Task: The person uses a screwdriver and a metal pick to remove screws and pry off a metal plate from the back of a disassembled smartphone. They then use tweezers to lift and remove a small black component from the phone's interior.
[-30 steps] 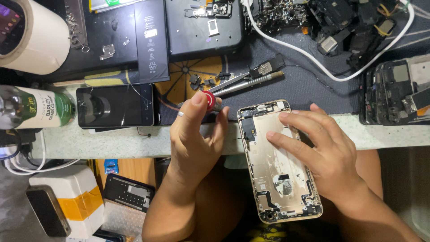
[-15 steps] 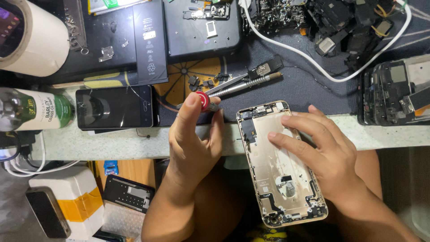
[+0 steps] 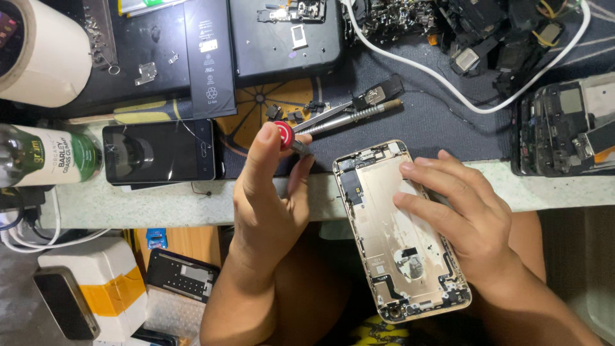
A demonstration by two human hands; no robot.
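A person's left hand (image 3: 266,195) was closed around a small screwdriver with a red cap (image 3: 285,136), the thumb and fingers pinched on its handle just below the cap, at the front edge of a cluttered table (image 3: 128,204). The right hand (image 3: 464,211) lay flat with fingers spread on the inside of an opened gold phone housing (image 3: 397,237), pressing it down rather than gripping it. The housing sat tilted, its upper end resting on the pale edge of the table and its lower end hanging out over the person's lap. The two hands were apart, the screwdriver just beside the housing's upper left corner but not touching it.

Behind the left hand, a pair of metal tweezers (image 3: 349,117) lay on a dark work mat (image 3: 423,122) near a round yellow-and-black patterned disc (image 3: 266,102). To the left lay a black phone with a cracked screen (image 3: 160,152), face up, with a green-labelled bottle (image 3: 48,157) on its side next to it. A flat black battery (image 3: 208,57) lay farther back, and a white cable (image 3: 448,80) curved across the mat towards a pile of dismantled phone parts (image 3: 500,35). A stack of stripped phone frames (image 3: 567,125) stood at the right edge. A large roll of tape (image 3: 38,48) filled the upper left corner.
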